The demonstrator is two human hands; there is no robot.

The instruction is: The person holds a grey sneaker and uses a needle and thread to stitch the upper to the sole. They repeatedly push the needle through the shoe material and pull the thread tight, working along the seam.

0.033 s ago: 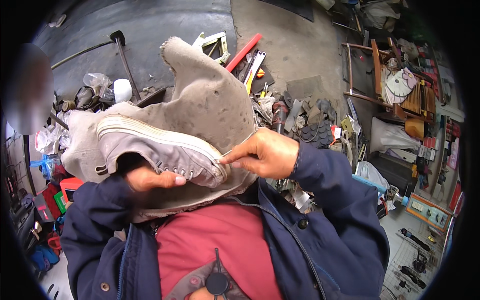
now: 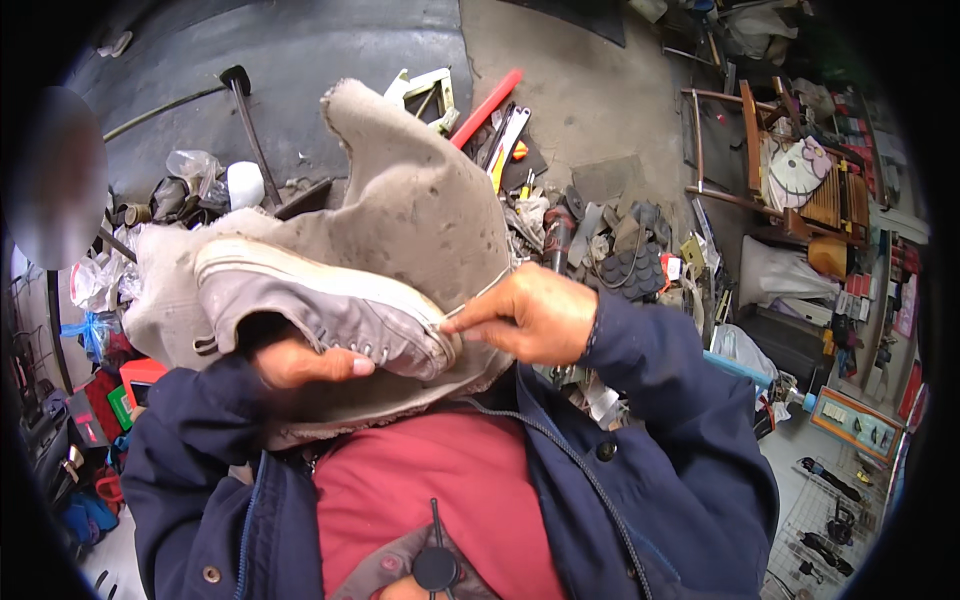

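1. Barely anything changes: the grey canvas shoe with pale eyelets (image 2: pixel 345 312) lies on its side, toe to the right, having dipped only a trace in view. Its white rubber sole (image 2: pixel 310 272) faces away from the body, so the work stays at the toe.

2. At that toe, the right hand (image 2: pixel 540 315) has shifted slightly lower together with the shoe. Its thumb and forefinger are pinched narrowly against the sole's edge; whether they grip something fine is too small to tell.

3. Meanwhile, the left hand (image 2: pixel 305 362) keeps its hold at the shoe's opening, thumb laid along the upper and fingers hidden inside. That hold appears to steady the shoe against the right hand's pinch.

4. Beneath the shoe, a thick grey-beige cloth with frayed edges (image 2: pixel 425 205) spreads across the lap, up against a plain red shirt (image 2: pixel 430 460).

5. Farther out, a long straight red bar (image 2: pixel 487 108) and a pile of dark grey scraps (image 2: pixel 635 245) sit beyond the cloth, seemingly unmoved and untouched.
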